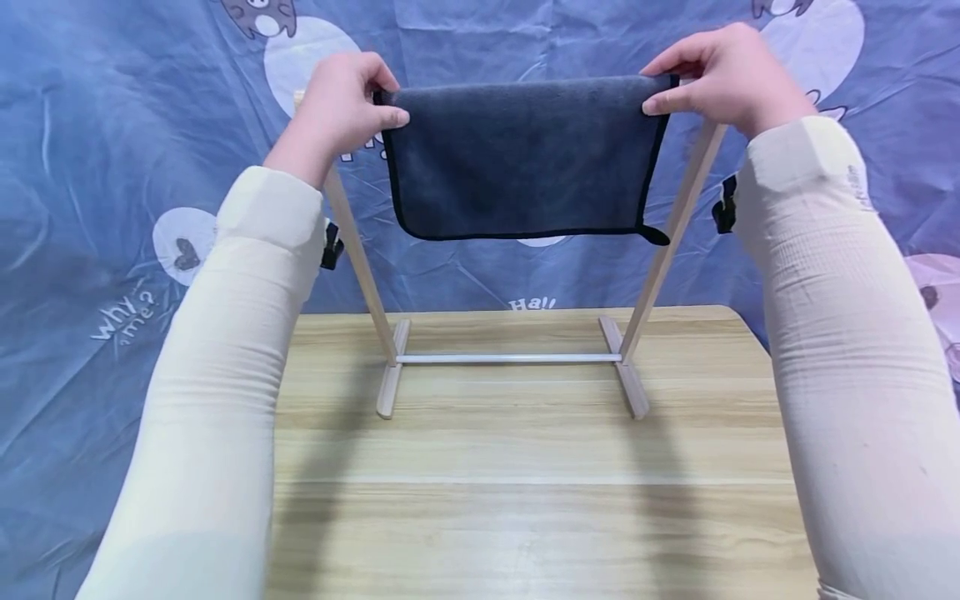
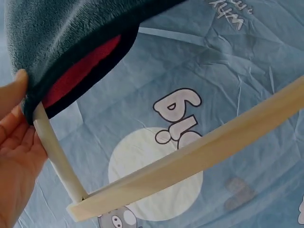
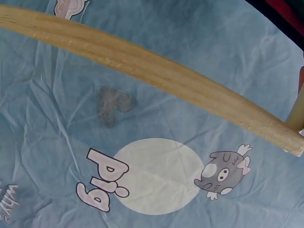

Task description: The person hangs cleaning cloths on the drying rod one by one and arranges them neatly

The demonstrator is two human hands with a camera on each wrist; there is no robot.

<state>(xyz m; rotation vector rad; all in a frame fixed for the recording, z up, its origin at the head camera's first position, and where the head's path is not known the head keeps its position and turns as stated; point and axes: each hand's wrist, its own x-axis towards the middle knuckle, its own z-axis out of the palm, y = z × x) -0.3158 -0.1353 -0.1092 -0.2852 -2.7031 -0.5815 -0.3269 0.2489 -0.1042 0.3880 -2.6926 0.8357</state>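
Observation:
A dark grey towel [image 1: 525, 158] with black edging hangs folded over the top rod [image 2: 59, 154] of a wooden rack [image 1: 352, 242]. My left hand [image 1: 337, 108] pinches the towel's upper left edge, thumb in front and fingers behind around the rod. At the upper right edge, my right hand [image 1: 735, 79] pinches the cloth between thumb and fingers. A red layer [image 2: 85, 69] shows inside the fold in the left wrist view. Most of the rod is hidden under the towel. The right wrist view shows the rack's right post [image 3: 156, 76] and only a sliver of the towel.
The rack's feet [image 1: 632, 387] stand on a light wood table [image 1: 517, 450], joined by a white lower bar [image 1: 510, 358]. Behind hangs a wrinkled blue cloth [image 1: 90, 208] printed with pigs, words and pale circles.

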